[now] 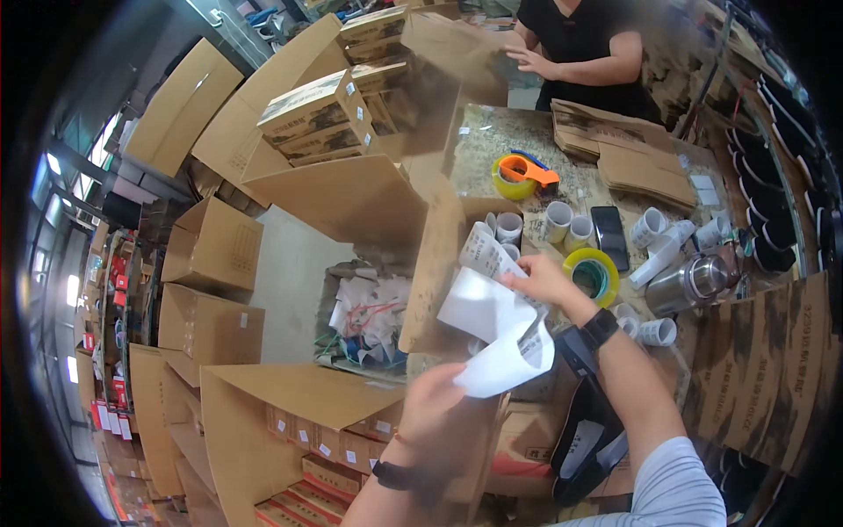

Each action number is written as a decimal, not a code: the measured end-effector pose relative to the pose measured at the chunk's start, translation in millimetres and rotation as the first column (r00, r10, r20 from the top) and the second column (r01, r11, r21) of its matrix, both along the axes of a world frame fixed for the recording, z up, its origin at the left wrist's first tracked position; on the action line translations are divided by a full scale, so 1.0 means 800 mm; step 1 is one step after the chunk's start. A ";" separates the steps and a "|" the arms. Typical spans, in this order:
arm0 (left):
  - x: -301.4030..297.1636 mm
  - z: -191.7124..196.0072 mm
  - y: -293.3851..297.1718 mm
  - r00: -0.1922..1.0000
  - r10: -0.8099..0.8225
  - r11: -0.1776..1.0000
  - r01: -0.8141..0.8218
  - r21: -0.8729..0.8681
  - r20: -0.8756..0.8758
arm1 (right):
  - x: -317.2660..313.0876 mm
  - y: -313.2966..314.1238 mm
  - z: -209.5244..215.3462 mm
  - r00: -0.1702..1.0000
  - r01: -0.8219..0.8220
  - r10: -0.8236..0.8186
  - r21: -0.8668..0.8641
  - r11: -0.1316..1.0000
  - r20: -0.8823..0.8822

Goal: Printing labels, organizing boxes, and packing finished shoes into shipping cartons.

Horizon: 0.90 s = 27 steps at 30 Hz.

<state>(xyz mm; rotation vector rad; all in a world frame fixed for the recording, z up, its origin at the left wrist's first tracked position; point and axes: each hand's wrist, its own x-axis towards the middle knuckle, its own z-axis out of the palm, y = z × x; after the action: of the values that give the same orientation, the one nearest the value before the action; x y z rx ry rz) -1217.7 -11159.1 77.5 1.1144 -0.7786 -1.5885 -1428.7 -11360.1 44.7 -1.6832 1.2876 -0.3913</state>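
Note:
A long white strip of label paper point(492, 309) with dark print hangs folded and curled between my two hands. My right hand point(543, 283), a black band on its wrist, pinches the strip near its upper, rolled part. At the strip's lower end my left hand point(432, 397), blurred, has its fingers closed on the paper. Several label rolls point(507, 227) stand in a small open cardboard box just beyond the strip. A roll of yellow-rimmed tape point(590, 276) lies right by my right wrist.
Beyond lie an orange tape dispenser point(527, 170), a phone point(609, 238), a steel flask point(689, 283) and flat cardboard point(645, 167). Left of the table are a waste bin point(369, 314) and large open cartons point(299, 386). Across the table stands a person point(580, 53) in black.

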 end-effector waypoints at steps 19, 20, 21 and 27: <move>-0.008 0.073 -0.053 0.803 0.243 0.970 -0.190 0.154 -0.544 | -0.028 0.081 0.103 0.736 -0.331 0.467 -0.341 0.880 0.490; -0.009 0.074 -0.052 0.858 0.229 0.973 -0.208 0.096 -0.460 | -0.033 0.090 0.108 0.724 -0.289 0.466 -0.391 0.874 0.508; -0.006 0.070 -0.046 0.856 0.229 0.973 -0.208 0.097 -0.463 | -0.038 0.098 0.111 0.733 -0.284 0.478 -0.421 0.861 0.483; 0.002 0.074 -0.007 0.960 0.150 0.955 -0.203 -0.218 -0.238 | -0.035 0.141 0.132 0.730 -0.278 0.513 -0.490 0.826 0.451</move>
<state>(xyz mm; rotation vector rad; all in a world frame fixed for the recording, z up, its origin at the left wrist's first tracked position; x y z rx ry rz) -1215.8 -11164.6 136.9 0.7951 -0.6820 -1.3957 -1456.7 -11247.4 150.5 -1.9152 0.3815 -0.8527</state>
